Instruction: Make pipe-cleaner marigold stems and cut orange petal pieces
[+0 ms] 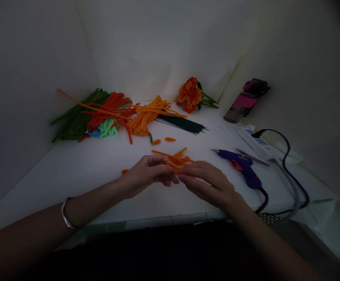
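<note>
over white tabletop (94, 168), left hand (146, 175) and right hand (211, 181) together on fuzzy orange strip (174, 166)

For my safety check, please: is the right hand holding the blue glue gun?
No, the glue gun lies on the white table, apart from the right hand.

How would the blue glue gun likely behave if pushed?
The blue glue gun probably feels rigid, its body looking like moulded plastic. Lying on its side, it would likely slide rather than roll. Its attached black cord may tug against the push.
</note>
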### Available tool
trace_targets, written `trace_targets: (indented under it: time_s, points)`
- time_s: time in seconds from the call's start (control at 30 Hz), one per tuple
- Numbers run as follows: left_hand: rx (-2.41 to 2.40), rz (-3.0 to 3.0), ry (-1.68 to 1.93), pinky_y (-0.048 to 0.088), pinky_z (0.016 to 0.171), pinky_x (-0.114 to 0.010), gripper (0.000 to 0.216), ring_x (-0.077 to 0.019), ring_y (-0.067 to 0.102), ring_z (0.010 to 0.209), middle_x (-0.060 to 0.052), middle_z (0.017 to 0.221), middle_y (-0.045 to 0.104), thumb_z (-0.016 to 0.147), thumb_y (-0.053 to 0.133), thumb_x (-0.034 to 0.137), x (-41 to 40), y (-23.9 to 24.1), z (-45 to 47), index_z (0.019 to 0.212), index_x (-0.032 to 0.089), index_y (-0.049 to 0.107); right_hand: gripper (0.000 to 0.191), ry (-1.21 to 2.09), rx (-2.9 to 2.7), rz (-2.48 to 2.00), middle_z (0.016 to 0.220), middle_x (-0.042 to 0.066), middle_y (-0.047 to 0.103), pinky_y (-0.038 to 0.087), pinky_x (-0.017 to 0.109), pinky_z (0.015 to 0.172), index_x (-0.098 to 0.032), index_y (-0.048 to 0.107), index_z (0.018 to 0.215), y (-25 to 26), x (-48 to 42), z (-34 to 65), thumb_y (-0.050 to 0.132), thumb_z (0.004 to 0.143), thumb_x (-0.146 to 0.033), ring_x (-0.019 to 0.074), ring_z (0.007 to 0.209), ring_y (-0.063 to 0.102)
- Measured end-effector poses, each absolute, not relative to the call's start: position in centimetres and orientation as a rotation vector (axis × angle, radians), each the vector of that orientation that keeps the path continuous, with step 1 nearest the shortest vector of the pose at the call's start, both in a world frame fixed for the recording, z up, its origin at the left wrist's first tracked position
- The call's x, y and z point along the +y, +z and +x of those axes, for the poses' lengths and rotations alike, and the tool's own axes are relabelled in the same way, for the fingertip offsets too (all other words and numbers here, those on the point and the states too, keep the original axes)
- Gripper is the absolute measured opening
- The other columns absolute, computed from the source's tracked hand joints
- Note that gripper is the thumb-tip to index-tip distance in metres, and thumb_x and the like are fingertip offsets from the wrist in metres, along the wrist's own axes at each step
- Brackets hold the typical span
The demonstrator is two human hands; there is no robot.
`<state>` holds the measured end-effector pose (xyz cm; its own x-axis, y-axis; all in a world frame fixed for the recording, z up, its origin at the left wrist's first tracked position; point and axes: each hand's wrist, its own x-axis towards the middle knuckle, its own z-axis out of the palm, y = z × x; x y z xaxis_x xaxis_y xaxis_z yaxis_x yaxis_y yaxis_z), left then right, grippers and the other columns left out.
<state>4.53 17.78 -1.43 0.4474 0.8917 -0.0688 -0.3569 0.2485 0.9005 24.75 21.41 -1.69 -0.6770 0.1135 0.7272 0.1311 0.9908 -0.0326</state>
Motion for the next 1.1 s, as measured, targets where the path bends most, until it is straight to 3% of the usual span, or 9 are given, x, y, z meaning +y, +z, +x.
trace_targets:
  time_s: [0.2,0.5,0.67,0.87,1.1]
  points:
    - [0.743,1.049,1.0,0.044,0.06,-0.022,0.008,-0.0092,0.057,0.058,-0.001,0.064,0.065,0.075,0.058,0.012,17.7,-1.5,4.7,0.07,0.014,0.064,0.039,0.029,-2.37,-0.289,0.099,0.001,0.069,0.054,0.035,0.075,-0.031,0.058,0.111,-2.0,21.0,24.7,0.061,0.078,-0.011,0.0177,0.088,0.063]
    - [0.77,1.112,1.06,0.045,0.061,-0.021,0.008,-0.0082,0.056,0.059,-0.002,0.069,0.065,0.076,0.057,0.012,17.6,-1.2,4.6,0.073,0.012,0.064,0.035,0.099,-2.148,-0.414,0.089,0.004,0.068,0.055,0.03,0.069,-0.023,0.059,0.102,-1.8,19.5,22.9,0.06,0.073,-0.004,0.0166,0.08,0.064]
    - [0.794,1.182,1.087,0.046,0.06,-0.022,0.006,-0.0096,0.057,0.06,-0.003,0.068,0.065,0.076,0.058,0.012,17.6,-0.9,4.6,0.074,0.012,0.064,0.021,0.328,-2.059,-0.644,0.082,0.002,0.067,0.055,0.027,0.067,-0.022,0.06,0.092,-1.1,19.0,22.6,0.061,0.075,-0.01,0.0147,0.072,0.065]
    - [0.786,1.245,1.07,0.046,0.058,-0.021,0.003,-0.0094,0.057,0.06,-0.002,0.067,0.065,0.075,0.059,0.013,17.6,-0.5,4.6,0.074,0.013,0.062,0.009,0.892,-1.878,-0.75,0.082,0.002,0.065,0.055,0.027,0.066,-0.02,0.06,0.087,-1.1,19.2,22.6,0.061,0.078,-0.017,0.0148,0.073,0.065]
    - [0.791,1.293,1.034,0.045,0.057,-0.021,0.005,-0.0098,0.057,0.059,-0.003,0.066,0.064,0.076,0.06,0.017,17.4,-0.4,4.6,0.075,0.012,0.059,0.013,0.944,-1.873,-0.77,0.085,0.001,0.066,0.054,0.023,0.063,-0.021,0.061,0.088,-0.8,19.2,22.6,0.064,0.076,-0.016,0.0128,0.073,0.065]
